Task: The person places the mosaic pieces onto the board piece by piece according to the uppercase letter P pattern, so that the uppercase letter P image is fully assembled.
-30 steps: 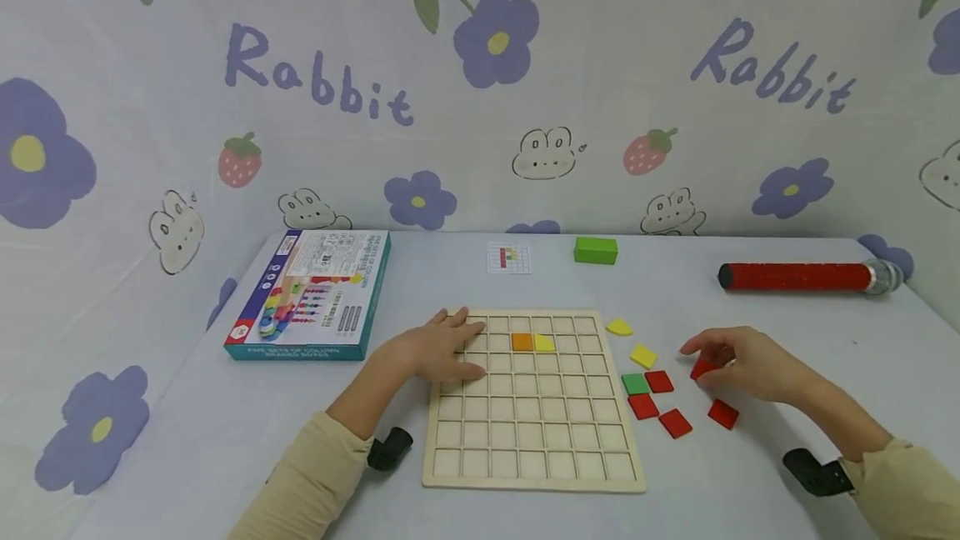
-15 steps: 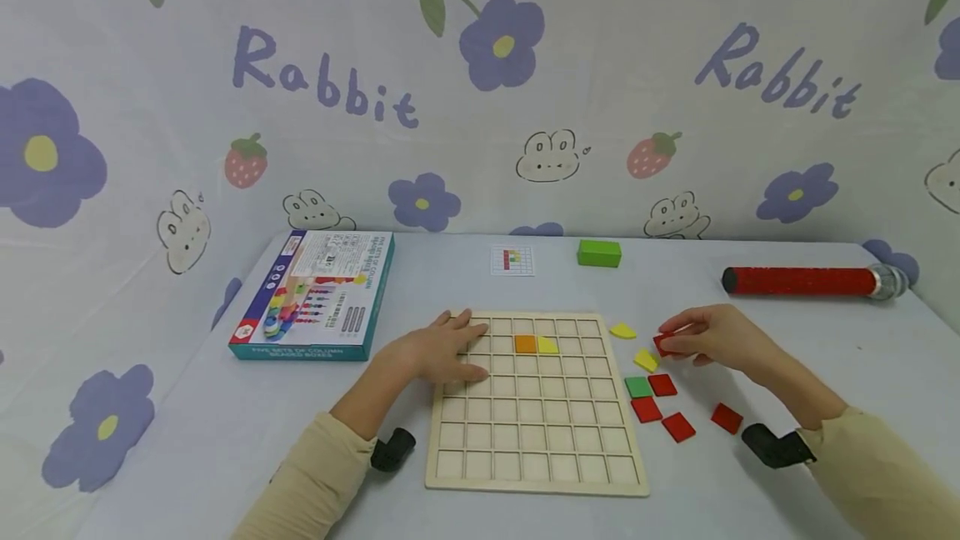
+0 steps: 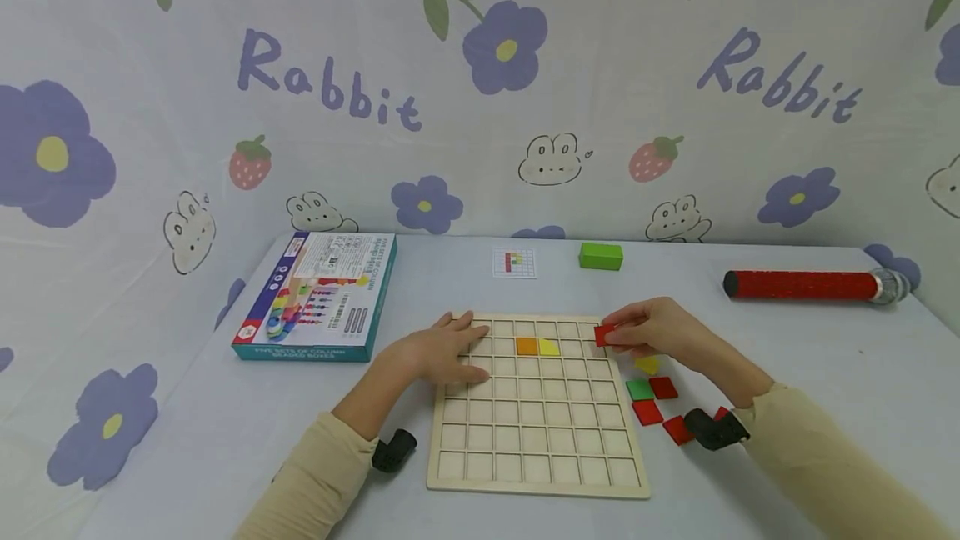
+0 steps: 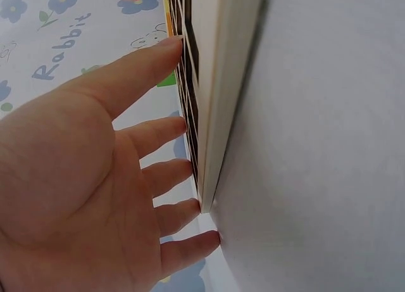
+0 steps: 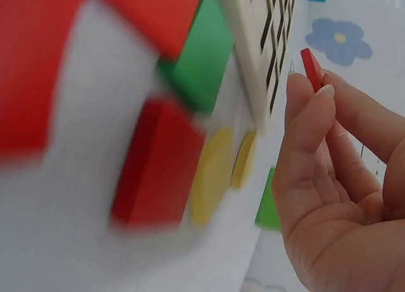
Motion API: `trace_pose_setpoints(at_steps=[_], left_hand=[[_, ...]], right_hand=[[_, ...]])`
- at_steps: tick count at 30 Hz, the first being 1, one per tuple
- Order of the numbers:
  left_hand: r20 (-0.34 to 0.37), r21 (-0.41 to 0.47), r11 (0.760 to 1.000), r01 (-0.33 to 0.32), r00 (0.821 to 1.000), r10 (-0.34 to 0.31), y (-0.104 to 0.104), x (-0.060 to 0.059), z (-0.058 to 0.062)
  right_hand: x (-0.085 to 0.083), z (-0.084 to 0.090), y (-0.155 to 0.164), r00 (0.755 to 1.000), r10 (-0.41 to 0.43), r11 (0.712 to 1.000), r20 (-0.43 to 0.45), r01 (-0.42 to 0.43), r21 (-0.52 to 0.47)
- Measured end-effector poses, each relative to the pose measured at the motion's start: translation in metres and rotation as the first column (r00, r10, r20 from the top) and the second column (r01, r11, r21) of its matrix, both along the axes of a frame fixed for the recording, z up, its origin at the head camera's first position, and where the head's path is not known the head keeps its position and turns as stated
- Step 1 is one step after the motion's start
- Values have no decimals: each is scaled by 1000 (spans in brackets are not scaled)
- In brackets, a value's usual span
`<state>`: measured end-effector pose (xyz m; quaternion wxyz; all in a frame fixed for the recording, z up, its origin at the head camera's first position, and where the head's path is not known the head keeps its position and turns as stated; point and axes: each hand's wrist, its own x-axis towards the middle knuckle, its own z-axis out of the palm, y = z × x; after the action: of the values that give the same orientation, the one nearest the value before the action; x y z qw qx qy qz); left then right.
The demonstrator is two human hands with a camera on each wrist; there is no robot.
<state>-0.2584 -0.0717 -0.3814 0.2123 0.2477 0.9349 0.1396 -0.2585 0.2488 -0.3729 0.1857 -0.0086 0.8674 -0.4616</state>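
Head view shows the table (image 3: 825,357) under a flowered cloth, and on it the wooden grid board (image 3: 536,440), lying flat before the person. Left of the board sits a toy box (image 3: 318,294); at the far right lies a red tube (image 3: 795,284); behind the board are a green block (image 3: 600,256) and a small pattern card (image 3: 514,262). An orange tile (image 3: 527,346) and a yellow tile (image 3: 549,347) already sit side by side in the board's second row. Loose tiles, red, green and yellow, lie just right of the board (image 3: 651,394).

Steadying the board, the left hand (image 3: 442,352) rests flat on its left edge, fingers straight and spread; the left wrist view (image 4: 82,197) confirms the fingertips touching the board's side. The right hand (image 3: 656,333) pinches a red tile (image 3: 604,335) between thumb and forefinger, held above the board's upper right cells; the right wrist view shows the tile (image 5: 311,69) edge-on, clear of the board.

By my reading, the step in hand is carrying this red tile to a cell. The next move would call for levelling the tile, squaring it to the cell walls, and lowering it so it drops in without catching.
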Motion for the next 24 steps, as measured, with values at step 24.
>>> trace_pose_setpoints(at_steps=[24], left_hand=[[2, 23, 1000, 10, 1000, -10, -4, -3, -3]], right_hand=[[-15, -6, -81, 997, 53, 984, 49, -44, -174]])
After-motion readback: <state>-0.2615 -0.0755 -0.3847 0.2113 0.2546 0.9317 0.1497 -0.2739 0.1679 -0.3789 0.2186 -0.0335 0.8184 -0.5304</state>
